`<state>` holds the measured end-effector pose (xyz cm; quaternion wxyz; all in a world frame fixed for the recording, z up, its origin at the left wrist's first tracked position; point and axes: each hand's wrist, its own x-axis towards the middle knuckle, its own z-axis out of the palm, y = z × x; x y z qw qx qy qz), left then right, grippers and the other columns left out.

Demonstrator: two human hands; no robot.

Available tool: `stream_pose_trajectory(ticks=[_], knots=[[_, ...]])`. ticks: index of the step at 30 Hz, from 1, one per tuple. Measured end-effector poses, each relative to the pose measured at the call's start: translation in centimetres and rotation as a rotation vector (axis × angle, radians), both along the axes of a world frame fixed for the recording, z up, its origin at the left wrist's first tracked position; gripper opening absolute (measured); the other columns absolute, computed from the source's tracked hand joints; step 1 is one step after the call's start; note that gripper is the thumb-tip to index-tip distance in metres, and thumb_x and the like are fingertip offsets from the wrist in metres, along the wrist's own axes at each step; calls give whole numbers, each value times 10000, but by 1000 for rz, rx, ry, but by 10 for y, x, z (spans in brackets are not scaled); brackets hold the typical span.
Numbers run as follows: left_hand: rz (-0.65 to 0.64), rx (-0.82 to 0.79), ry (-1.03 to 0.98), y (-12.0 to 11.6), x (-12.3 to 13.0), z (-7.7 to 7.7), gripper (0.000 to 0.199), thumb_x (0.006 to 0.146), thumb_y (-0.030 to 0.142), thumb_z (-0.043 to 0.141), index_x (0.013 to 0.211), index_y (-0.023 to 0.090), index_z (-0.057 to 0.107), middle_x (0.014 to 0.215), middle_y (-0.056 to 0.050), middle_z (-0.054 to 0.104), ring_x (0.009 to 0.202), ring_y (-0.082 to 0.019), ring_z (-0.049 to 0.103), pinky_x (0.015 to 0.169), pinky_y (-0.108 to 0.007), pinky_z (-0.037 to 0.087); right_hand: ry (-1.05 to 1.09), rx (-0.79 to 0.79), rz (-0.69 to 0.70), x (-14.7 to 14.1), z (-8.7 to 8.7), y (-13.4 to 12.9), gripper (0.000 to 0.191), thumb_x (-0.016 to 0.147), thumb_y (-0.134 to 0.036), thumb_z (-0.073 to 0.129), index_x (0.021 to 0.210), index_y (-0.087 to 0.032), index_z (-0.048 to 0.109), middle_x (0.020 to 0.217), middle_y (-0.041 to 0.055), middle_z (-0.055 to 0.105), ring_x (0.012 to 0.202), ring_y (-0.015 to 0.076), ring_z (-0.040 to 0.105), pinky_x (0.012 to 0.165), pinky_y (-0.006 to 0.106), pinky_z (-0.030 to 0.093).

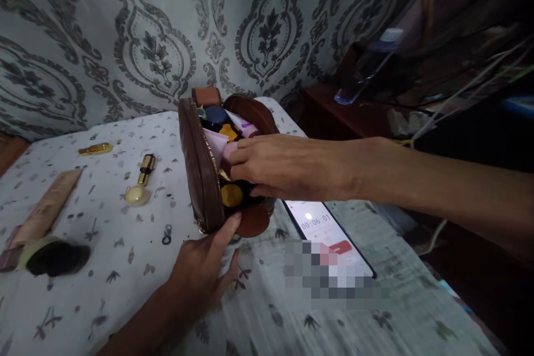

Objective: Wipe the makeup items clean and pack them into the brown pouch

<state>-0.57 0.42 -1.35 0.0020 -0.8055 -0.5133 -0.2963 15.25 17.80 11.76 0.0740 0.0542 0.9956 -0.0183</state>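
A brown zippered pouch (195, 172) stands unzipped on the patterned sheet, packed with cosmetics. My right hand (267, 164) reaches into it from the right with curled fingers. Its fingertips are by a pink item (229, 151); what they grip, if anything, is hidden. My left hand (204, 261) is at the near end of the pouch, fingers apart, one fingertip touching the edge beside a round brown flap (253, 221). Inside the pouch show a yellow round lid (231, 196), a dark blue round cap (216, 115) and a white and purple tube (242, 123).
At left on the sheet lie a beige tube (52, 203), a dark-topped jar (56, 256), a gold and black tube with a cream round piece (137, 194), and a small amber vial (95, 148). A phone (321, 228) shows a timer. A clear bottle (367, 69) stands behind right.
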Motion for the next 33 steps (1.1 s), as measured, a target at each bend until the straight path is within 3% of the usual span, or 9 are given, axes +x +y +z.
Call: stream_pose_trajectory(ticks=[7, 12, 17, 24, 33], knots=[[-25, -5, -30, 1, -1, 0, 544, 987, 198, 428, 1507, 105, 296, 949, -107, 786, 650, -177, 745, 578, -278, 621, 103, 37, -20, 5, -4, 5, 106, 912, -85, 580, 916, -165, 650, 985, 52, 649, 911, 167, 585, 808, 317, 450], [-26, -2, -37, 1, -1, -1, 568, 976, 189, 440, 1515, 109, 277, 930, -105, 782, 677, -184, 750, 604, -288, 628, 86, 69, 147, -7, -4, -7, 144, 945, -151, 562, 842, -194, 654, 987, 56, 674, 1015, 215, 551, 872, 375, 413], [-28, -34, -37, 1, -1, 3, 589, 973, 182, 459, 1523, 124, 258, 836, -58, 764, 602, -162, 718, 581, -259, 610, -94, 78, 240, -26, -16, -17, 166, 935, -151, 577, 800, -187, 666, 942, 51, 711, 1045, 228, 556, 896, 377, 370], [-45, -38, -27, 0, -1, 7, 564, 1008, 215, 416, 1534, 123, 235, 796, -47, 756, 561, -163, 698, 498, -243, 561, -132, 175, 210, -25, -23, -16, 341, 960, -113, 485, 663, -212, 620, 794, 46, 684, 943, 227, 564, 886, 378, 349], [-11, -9, 7, -1, -3, 3, 598, 977, 191, 466, 1538, 139, 264, 856, -65, 769, 594, -157, 715, 576, -245, 596, -73, 182, 219, -24, -23, -19, 315, 933, -119, 538, 638, -216, 592, 770, 52, 677, 932, 231, 548, 828, 364, 327]])
